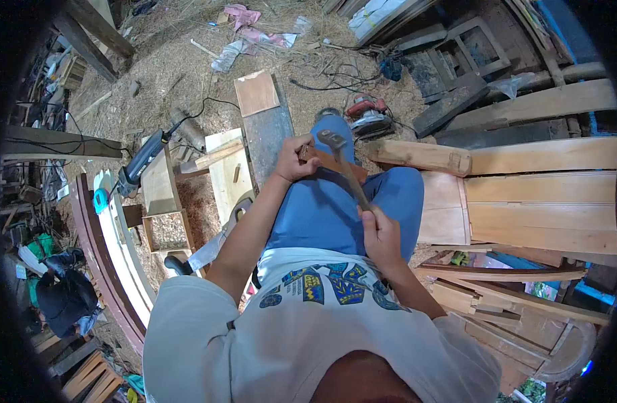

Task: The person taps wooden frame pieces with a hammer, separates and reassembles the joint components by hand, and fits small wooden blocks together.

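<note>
My left hand [295, 160] is closed around one end of a reddish-brown wooden block [326, 160], held above my thighs. What else the block carries is hard to make out under the fingers. In my right hand [379, 235] is a hammer [350, 176], gripped low on its wooden handle. The hammer's metal head hangs over the block; whether the two touch, I cannot tell. To the left of my legs a handsaw [213, 247] lies tilted near my left forearm. Close by is a pale board [226, 171] with a small wooden stick on it.
A corded blue-black power tool [144, 163] rests at the left by long curved timbers [117, 242]. Beyond my feet lies a red power tool [369, 114] with cables. Wooden panels [543, 208] are stacked at the right. Shavings cover the ground, and a shallow wooden box [168, 232] stands left.
</note>
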The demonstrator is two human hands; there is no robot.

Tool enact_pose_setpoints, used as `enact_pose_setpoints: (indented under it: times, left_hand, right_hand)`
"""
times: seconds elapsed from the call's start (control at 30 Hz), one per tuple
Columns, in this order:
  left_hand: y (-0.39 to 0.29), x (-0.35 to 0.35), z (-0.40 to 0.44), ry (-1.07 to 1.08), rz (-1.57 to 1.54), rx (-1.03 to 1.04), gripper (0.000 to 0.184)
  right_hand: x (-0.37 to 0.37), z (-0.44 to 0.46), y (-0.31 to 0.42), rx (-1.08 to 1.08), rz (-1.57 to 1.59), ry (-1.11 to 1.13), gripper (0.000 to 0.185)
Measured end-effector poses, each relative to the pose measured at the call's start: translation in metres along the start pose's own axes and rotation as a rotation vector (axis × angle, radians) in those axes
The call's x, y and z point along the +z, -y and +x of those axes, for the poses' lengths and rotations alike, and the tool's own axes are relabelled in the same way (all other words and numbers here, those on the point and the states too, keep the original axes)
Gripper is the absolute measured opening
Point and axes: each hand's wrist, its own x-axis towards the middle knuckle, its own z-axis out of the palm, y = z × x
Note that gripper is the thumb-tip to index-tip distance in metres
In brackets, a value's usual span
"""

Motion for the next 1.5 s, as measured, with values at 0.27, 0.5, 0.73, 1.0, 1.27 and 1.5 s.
enact_pose_setpoints:
  times: [0.27, 0.5, 0.73, 1.0, 1.27, 1.5]
  left_hand:
    - [-0.010, 0.003, 0.007, -0.037, -0.052, 0.018, 0.057]
    - [-0.006, -0.003, 0.001, 0.052, 0.025, -0.083, 0.052]
    - [-0.007, -0.003, 0.003, 0.018, -0.032, -0.004, 0.050]
    - [-0.004, -0.001, 0.004, 0.004, -0.014, 0.008, 0.049]
    - [-0.009, 0.000, 0.003, -0.021, -0.009, 0.030, 0.050]
    - [0.004, -0.001, -0.001, 0.014, 0.036, 0.005, 0.053]
  right_hand:
    - [0.005, 0.002, -0.005, -0.015, -0.020, 0.003, 0.026]
    - [0.009, 0.001, -0.015, -0.046, -0.078, 0.019, 0.027]
    - [0.008, 0.004, -0.010, -0.012, -0.085, 0.056, 0.034]
    - [0.008, 0.002, -0.010, -0.016, -0.039, 0.017, 0.031]
    - [0.008, 0.002, -0.008, -0.061, 0.020, -0.051, 0.029]
    - [0.003, -0.001, -0.007, -0.044, 0.063, -0.041, 0.029]
